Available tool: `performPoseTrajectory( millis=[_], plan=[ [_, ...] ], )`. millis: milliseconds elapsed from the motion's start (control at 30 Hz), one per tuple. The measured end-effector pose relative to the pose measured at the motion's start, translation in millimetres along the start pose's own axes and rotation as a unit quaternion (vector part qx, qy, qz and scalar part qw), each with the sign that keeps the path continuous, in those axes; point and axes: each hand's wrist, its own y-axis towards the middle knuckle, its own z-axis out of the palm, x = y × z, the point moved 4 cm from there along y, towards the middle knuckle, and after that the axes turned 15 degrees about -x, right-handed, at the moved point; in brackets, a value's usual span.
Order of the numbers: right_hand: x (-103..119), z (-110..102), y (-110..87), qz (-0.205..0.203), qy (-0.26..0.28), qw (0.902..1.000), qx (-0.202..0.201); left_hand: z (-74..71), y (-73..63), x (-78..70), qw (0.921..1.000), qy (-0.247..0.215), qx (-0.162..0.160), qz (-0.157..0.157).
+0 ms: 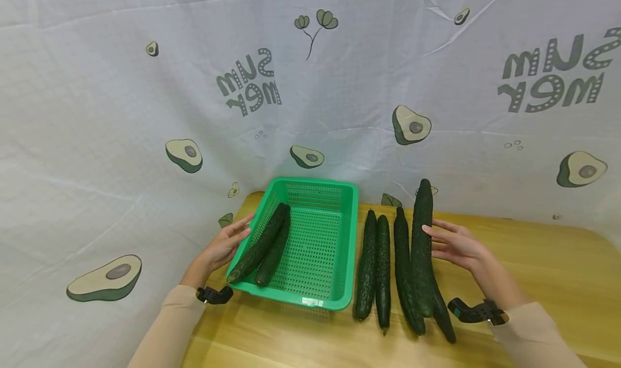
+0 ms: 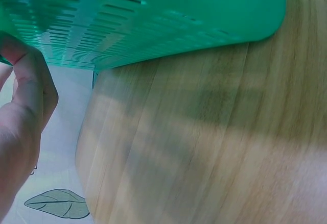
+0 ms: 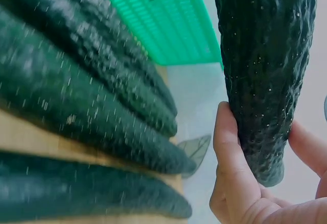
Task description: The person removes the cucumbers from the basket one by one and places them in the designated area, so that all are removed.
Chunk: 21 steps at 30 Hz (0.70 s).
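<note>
My left hand grips the left rim of a green plastic basket, its bent fingers at the edge in the left wrist view. Inside the basket, two dark green cucumbers lie side by side along the left wall. My right hand holds a long, bumpy cucumber between thumb and fingers, raised above the table. Beneath and left of it, several more cucumbers lie roughly parallel, right of the basket. The held one partly hides the cucumber farthest right.
Everything stands on a light wooden table. A white cloth printed with avocados and lettering hangs right behind the table and along its left side. Dark camera bands sit on both wrists.
</note>
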Motion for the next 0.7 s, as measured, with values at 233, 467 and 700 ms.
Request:
performPoseTrajectory(
  millis=[233, 467, 700],
  plan=[
    [-9, -26, -0.1, 0.001, -0.023, 0.9995, -0.020, 0.2, 0.5, 0.8, 1.0000, -0.006, 0.001, 0.002],
    [-20, -47, -1.6, 0.009, -0.048, 0.9981, -0.036, 0.9, 0.4, 1.5, 1.0000, -0.003, 0.000, -0.002],
    [-32, -64, 0.9, 0.019, -0.063, 0.9972, -0.035, -0.5, 0.3, 0.5, 1.0000, 0.005, -0.001, 0.004]
  ],
)
